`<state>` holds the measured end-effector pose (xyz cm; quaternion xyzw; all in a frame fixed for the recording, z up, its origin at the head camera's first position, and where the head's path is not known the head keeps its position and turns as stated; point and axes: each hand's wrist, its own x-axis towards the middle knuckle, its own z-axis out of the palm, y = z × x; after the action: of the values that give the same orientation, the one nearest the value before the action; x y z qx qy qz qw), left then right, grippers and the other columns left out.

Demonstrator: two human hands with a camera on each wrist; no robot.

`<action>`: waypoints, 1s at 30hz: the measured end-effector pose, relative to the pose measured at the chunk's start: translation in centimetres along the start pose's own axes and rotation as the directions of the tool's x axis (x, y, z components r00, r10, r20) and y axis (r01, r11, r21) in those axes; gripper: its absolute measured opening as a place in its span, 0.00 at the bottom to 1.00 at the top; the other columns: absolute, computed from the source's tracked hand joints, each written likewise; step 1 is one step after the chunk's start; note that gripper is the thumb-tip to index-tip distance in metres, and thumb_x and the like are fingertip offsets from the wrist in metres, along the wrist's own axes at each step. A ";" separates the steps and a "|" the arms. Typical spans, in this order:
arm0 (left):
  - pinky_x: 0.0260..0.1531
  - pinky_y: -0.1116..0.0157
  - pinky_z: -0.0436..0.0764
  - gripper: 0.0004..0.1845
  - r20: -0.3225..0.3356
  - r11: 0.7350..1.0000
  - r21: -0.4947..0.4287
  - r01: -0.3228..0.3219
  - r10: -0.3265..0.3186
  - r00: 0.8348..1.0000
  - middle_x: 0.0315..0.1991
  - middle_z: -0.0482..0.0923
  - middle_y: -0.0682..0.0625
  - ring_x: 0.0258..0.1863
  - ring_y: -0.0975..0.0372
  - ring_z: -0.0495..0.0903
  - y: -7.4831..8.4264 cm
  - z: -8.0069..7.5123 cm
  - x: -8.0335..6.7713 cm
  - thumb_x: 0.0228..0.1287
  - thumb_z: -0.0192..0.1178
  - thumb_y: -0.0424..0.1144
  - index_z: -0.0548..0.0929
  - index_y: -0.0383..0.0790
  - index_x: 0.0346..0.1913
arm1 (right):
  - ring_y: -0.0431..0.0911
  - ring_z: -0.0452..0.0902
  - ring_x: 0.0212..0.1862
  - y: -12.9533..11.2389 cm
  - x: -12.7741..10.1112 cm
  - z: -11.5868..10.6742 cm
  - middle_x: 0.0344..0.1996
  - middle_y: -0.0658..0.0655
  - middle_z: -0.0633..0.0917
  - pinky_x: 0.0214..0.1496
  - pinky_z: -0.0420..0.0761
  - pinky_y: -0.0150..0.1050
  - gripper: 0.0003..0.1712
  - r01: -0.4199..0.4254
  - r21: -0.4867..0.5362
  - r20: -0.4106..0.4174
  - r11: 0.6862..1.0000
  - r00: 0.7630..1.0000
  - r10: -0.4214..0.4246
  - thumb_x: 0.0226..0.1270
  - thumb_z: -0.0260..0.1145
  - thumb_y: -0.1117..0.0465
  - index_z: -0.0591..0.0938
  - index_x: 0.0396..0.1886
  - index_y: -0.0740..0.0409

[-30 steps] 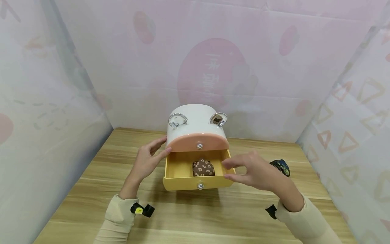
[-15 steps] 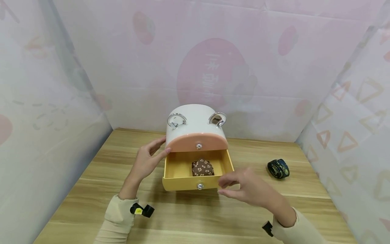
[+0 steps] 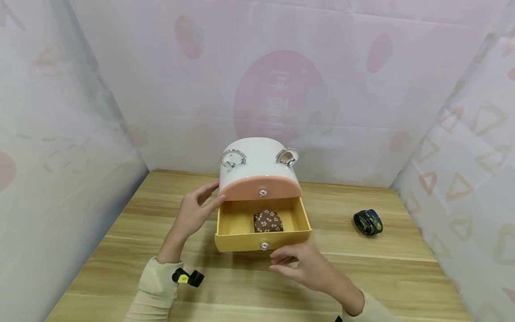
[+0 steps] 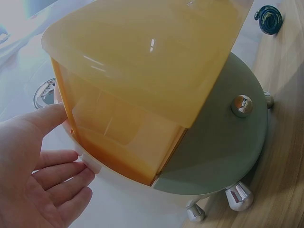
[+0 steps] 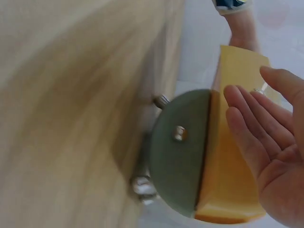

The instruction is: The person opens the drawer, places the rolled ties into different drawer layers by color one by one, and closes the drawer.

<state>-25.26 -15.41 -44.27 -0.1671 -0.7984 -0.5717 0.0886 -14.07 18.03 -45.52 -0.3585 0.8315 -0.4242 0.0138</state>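
A small white cabinet (image 3: 259,156) with a pink upper drawer front (image 3: 260,188) stands on the wooden table (image 3: 120,250). Its yellow lower drawer (image 3: 237,241) is pulled out, with a brown flowered folded cloth (image 3: 268,221) inside. My left hand (image 3: 193,214) rests with relaxed fingers (image 4: 52,178) against the cabinet's left side. My right hand (image 3: 295,264) hovers empty just in front of the drawer front, palm (image 5: 275,152) facing it, fingers straight, close below the silver knob (image 3: 264,245). In the wrist views the drawer (image 4: 142,85) (image 5: 225,180) fills the frame.
A dark rolled strip of patterned cloth (image 3: 368,222) lies on the table to the right of the cabinet, also seen far off as a dark coil (image 4: 269,13). Pink and white patterned sheets (image 3: 281,67) wall in the table on three sides.
My right hand has drawn back from over the drawer's right edge and swung down and left to the drawer's front. The left hand, the drawer and the cloth have stayed put.
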 end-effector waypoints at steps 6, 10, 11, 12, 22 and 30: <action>0.76 0.50 0.75 0.29 -0.002 1.000 0.000 0.004 -0.004 1.000 0.72 0.79 0.45 0.75 0.47 0.75 -0.2 0.0 -0.1 0.72 0.70 0.51 0.81 0.45 0.71 | 0.35 0.89 0.40 1.0 0.1 2.4 0.38 0.52 0.94 0.44 0.93 0.34 0.11 -0.090 0.126 -0.091 0.988 0.991 0.101 0.72 0.74 0.55 0.91 0.46 0.56; 0.76 0.51 0.75 0.29 -0.008 1.000 -0.002 0.008 -0.008 1.000 0.72 0.79 0.45 0.75 0.47 0.75 -0.2 0.0 -0.2 0.72 0.70 0.50 0.81 0.44 0.71 | 0.38 0.91 0.40 1.3 0.4 3.4 0.38 0.53 0.94 0.43 0.94 0.36 0.12 -0.131 0.203 -0.128 0.970 0.979 0.160 0.71 0.75 0.53 0.91 0.46 0.55; 0.76 0.51 0.75 0.29 -0.010 1.000 -0.003 0.009 -0.009 1.000 0.72 0.79 0.45 0.74 0.48 0.75 -0.2 0.0 -0.2 0.71 0.70 0.50 0.81 0.44 0.71 | 0.40 0.92 0.40 1.4 0.5 3.6 0.38 0.54 0.94 0.43 0.94 0.36 0.12 -0.141 0.228 -0.128 0.964 0.977 0.173 0.72 0.74 0.53 0.91 0.46 0.56; 0.76 0.52 0.75 0.29 -0.011 1.000 -0.004 0.009 -0.010 1.000 0.72 0.79 0.45 0.74 0.48 0.75 -0.2 0.0 -0.2 0.71 0.70 0.50 0.81 0.44 0.71 | 0.42 0.93 0.41 1.4 0.6 3.7 0.39 0.56 0.94 0.43 0.94 0.36 0.12 -0.150 0.255 -0.124 0.955 0.975 0.186 0.72 0.74 0.54 0.91 0.47 0.57; 0.76 0.51 0.74 0.30 -0.006 1.000 0.004 0.009 -0.009 1.000 0.72 0.78 0.45 0.75 0.47 0.75 0.0 0.0 -0.1 0.72 0.70 0.50 0.80 0.44 0.72 | 0.53 0.94 0.42 1.4 1.5 4.7 0.41 0.66 0.93 0.50 0.93 0.49 0.15 -0.219 0.484 -0.050 0.847 0.960 0.277 0.75 0.71 0.59 0.89 0.50 0.67; 0.76 0.51 0.75 0.29 -0.006 1.000 0.003 -0.006 0.006 1.000 0.72 0.78 0.45 0.75 0.48 0.75 0.1 0.0 0.0 0.72 0.70 0.50 0.80 0.44 0.71 | 0.48 0.94 0.42 1.5 2.1 4.8 0.42 0.73 0.91 0.51 0.88 0.64 0.17 -0.219 0.618 -0.016 0.755 0.957 0.290 0.77 0.68 0.62 0.87 0.51 0.74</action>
<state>-25.25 -15.39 -44.18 -0.1677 -0.7983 -0.5708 0.0932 -14.90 13.96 -49.06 -0.1941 0.6903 -0.6827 0.1403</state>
